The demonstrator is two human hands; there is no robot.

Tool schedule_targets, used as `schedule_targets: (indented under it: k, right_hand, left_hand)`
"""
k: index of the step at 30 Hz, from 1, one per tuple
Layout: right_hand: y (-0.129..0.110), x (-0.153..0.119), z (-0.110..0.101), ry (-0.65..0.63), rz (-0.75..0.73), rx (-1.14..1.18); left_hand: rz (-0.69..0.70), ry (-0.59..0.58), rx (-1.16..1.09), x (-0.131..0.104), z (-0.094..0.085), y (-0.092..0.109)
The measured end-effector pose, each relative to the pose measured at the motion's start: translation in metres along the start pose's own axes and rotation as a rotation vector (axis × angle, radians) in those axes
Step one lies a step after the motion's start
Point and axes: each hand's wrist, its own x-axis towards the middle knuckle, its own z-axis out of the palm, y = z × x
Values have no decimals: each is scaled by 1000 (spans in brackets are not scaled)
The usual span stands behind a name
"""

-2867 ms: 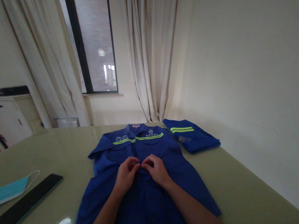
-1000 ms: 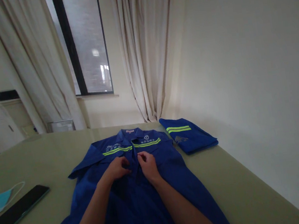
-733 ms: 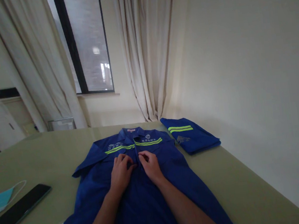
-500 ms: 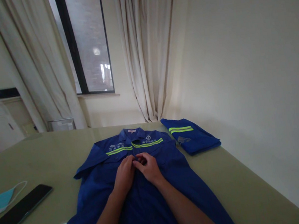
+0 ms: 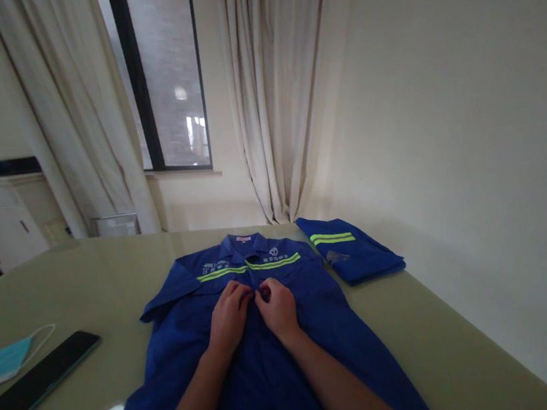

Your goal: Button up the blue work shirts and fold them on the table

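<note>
A blue short-sleeved work shirt (image 5: 317,307) lies spread face up on the table, its collar at the far end and a yellow-green reflective stripe across the chest. My left hand (image 5: 231,315) pinches the front placket just below the stripe. Close beside it, my right hand (image 5: 277,307) pinches the placket's other side, its fingertips curled in. The two hands are nearly touching at the shirt's middle line. Any button between the fingers is hidden. Both forearms reach over the lower part of the shirt.
A folded blue garment (image 5: 360,254) with the same stripe lies at the right, by the wall. On the left of the green table (image 5: 111,273) are a black phone-like slab (image 5: 39,380) and a light-blue face mask (image 5: 2,364). Curtains (image 5: 269,98) and a window stand behind.
The fingertips have drawn slightly apart along the placket, and my right hand has turned a little more upright. The whole view has shifted slightly; the shirt stays in place.
</note>
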Motion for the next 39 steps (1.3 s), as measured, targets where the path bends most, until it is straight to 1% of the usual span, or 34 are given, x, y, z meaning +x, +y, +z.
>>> schedule_targets:
  k: [3,7,11,15,17,19,22,25,28,31,35,39]
  right_hand:
    - [-1,0,-1,-28,-53,3]
    - [-2,0,-1,-47,-52,41]
    - [-2,1,-1,-66,7,65]
    - [1,3,0,-8,107,104]
    - [3,4,0,1,118,117]
    - [3,4,-1,-33,80,141]
    - [1,4,-4,-100,-15,190]
    - [0,4,-8,-134,-76,223]
    - [2,7,-7,-163,-82,276]
    - [7,10,-3,-193,-72,344]
    - [12,11,3,-166,-108,320]
    - [10,9,4,-120,-77,205]
  left_hand:
    - [38,-56,-22,0,-3,6]
    - [19,-113,-52,1,-3,4]
    - [6,-103,-53,1,-2,2]
    - [15,-112,-72,1,-2,3]
    - [30,-113,-72,0,-2,4]
    - [37,-106,-72,0,-2,6]
    - [37,-92,-68,-1,-3,8]
    - [3,-59,-58,-1,-2,7]
    - [-67,-33,-97,0,-1,4]
    - [-102,-44,-210,2,-1,0]
    - [-102,-65,-300,3,-1,-4]
    - [-150,-73,-401,5,1,-9]
